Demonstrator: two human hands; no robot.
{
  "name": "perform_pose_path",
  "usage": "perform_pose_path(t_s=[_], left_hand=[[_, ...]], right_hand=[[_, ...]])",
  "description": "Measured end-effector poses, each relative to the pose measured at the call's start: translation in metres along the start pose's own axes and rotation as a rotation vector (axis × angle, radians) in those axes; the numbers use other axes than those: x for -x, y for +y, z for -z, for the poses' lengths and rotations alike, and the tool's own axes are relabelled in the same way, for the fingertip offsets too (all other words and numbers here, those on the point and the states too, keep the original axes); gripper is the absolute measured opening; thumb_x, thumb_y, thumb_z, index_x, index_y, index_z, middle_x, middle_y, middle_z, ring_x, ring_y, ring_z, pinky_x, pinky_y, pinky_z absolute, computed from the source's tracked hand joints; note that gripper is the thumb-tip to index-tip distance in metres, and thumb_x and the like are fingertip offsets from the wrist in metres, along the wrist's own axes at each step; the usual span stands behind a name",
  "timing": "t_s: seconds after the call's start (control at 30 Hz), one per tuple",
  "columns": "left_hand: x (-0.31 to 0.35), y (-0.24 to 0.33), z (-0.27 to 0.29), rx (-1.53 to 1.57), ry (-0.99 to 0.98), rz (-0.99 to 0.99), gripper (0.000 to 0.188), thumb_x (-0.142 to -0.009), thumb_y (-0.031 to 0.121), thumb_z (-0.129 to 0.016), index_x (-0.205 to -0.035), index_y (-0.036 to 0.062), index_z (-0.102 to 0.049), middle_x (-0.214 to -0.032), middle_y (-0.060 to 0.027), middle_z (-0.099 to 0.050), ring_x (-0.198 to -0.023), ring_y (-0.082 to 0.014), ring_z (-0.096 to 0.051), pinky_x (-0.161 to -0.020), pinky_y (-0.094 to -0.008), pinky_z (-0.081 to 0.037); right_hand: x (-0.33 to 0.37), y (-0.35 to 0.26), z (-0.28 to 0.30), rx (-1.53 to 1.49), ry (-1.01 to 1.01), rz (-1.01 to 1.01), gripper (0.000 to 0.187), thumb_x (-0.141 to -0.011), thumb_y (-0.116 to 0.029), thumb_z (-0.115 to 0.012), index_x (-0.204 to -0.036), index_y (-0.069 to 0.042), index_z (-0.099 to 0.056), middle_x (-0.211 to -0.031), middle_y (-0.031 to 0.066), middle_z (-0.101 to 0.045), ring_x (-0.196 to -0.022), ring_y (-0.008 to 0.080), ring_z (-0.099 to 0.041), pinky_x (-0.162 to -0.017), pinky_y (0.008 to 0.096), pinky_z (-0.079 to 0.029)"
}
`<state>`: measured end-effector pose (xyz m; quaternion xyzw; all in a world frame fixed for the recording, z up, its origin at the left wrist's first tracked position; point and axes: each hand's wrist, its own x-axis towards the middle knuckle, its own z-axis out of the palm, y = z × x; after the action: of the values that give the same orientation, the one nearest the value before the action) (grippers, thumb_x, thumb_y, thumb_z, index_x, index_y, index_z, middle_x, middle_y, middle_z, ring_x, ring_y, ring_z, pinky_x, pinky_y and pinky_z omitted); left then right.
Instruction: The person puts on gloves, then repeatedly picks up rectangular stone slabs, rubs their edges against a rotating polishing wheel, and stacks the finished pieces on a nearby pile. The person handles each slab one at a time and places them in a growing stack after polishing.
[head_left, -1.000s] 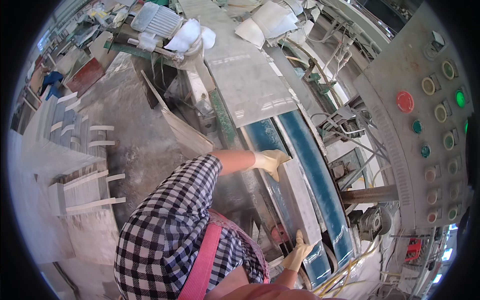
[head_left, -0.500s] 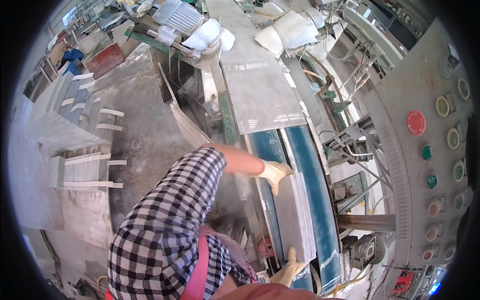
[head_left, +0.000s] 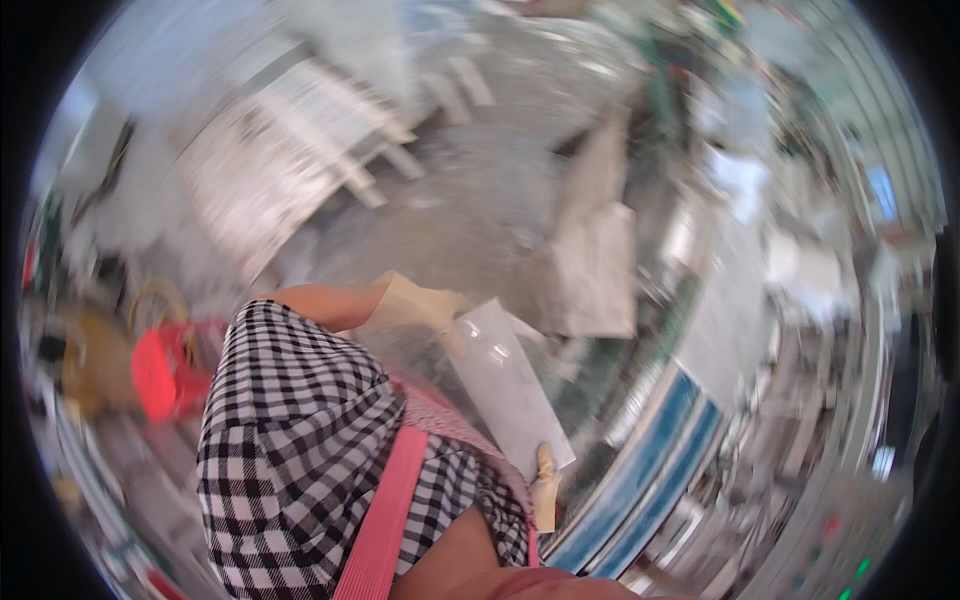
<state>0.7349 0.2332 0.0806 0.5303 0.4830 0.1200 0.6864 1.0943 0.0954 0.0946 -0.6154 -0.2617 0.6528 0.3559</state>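
Observation:
Between my two gloved hands is a stack of pale grey, glossy stone tiles (head_left: 510, 385), held off the conveyor and tilted in front of my body. My left hand (head_left: 432, 308), in a cream glove, grips the far end; its fingertips are blurred and partly behind the tiles. At the near end my right hand (head_left: 544, 485), gloved alike, is closed on the edge with the thumb on the upper face. How many tiles are in the stack cannot be made out.
To the right runs the conveyor with blue belts (head_left: 640, 470), a grey slab (head_left: 722, 320) lying farther along it. Ahead left stands a blurred pale stack (head_left: 290, 140) with light strips. Boards (head_left: 597, 270) lean beside the conveyor; a red object (head_left: 170, 370) is at left.
The tile stack has left the blue belts and moved left, held in both hands. My view has swung left, so the conveyor now lies at the right and the pale stack ahead.

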Motion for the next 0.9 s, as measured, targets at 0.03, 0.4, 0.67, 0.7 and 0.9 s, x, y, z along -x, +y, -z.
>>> perform_pose_path(t_s=[0.03,0.4,0.67,0.7,0.9], left_hand=[[0.03,-0.026,0.013,0.005,0.103,0.106,0.088,-0.067,0.025,-0.089,-0.142,0.0008,-0.049,-0.128,-0.0175,-0.064,-0.123,-0.029,-0.058,-0.103,-0.0421,-0.045],[0.073,-0.194,0.036,0.656,0.766,0.118,0.083,-0.071,0.023,-0.087,-0.141,-0.0016,-0.05,-0.13,-0.0152,-0.063,-0.121,-0.026,-0.059,-0.103,-0.036,-0.044],[0.076,-0.204,0.055,0.886,0.991,-0.024,0.084,-0.073,0.021,-0.087,-0.142,-0.0038,-0.048,-0.133,-0.0172,-0.062,-0.126,-0.028,-0.056,-0.108,-0.0388,-0.041],[0.077,-0.208,0.061,0.892,1.008,-0.04,0.084,-0.073,0.021,-0.087,-0.142,-0.004,-0.048,-0.133,-0.0173,-0.062,-0.126,-0.0279,-0.056,-0.108,-0.0389,-0.041],[0.07,-0.245,0.176,0.906,1.078,-0.02,0.091,-0.072,0.02,-0.089,-0.145,-0.0055,-0.042,-0.134,-0.0183,-0.06,-0.125,-0.0285,-0.057,-0.107,-0.0402,-0.043]], right_hand=[[-0.021,-0.001,-0.021,0.054,-0.025,-0.063,0.053,-0.097,-0.025,-0.062,-0.139,0.004,-0.047,-0.133,0.0165,-0.058,-0.121,0.0267,-0.057,-0.104,0.0396,-0.045],[-0.269,-0.02,-0.182,0.483,-0.499,-0.082,0.056,-0.09,-0.022,-0.07,-0.139,0.0,-0.051,-0.135,0.0134,-0.06,-0.123,0.0244,-0.058,-0.106,0.0384,-0.046],[-0.344,-0.057,-0.291,0.637,-0.704,-0.089,0.052,-0.086,-0.02,-0.075,-0.131,0.001,-0.059,-0.122,0.0103,-0.067,-0.11,0.0218,-0.065,-0.096,0.0358,-0.05],[-0.35,-0.059,-0.305,0.624,-0.729,-0.095,0.052,-0.085,-0.019,-0.076,-0.13,0.002,-0.059,-0.121,0.011,-0.067,-0.109,0.0222,-0.065,-0.095,0.0357,-0.051],[-0.426,-0.06,-0.431,0.716,-0.741,-0.153,0.054,-0.085,-0.021,-0.076,-0.132,0.001,-0.059,-0.122,0.0106,-0.067,-0.11,0.0223,-0.065,-0.095,0.0354,-0.051]])
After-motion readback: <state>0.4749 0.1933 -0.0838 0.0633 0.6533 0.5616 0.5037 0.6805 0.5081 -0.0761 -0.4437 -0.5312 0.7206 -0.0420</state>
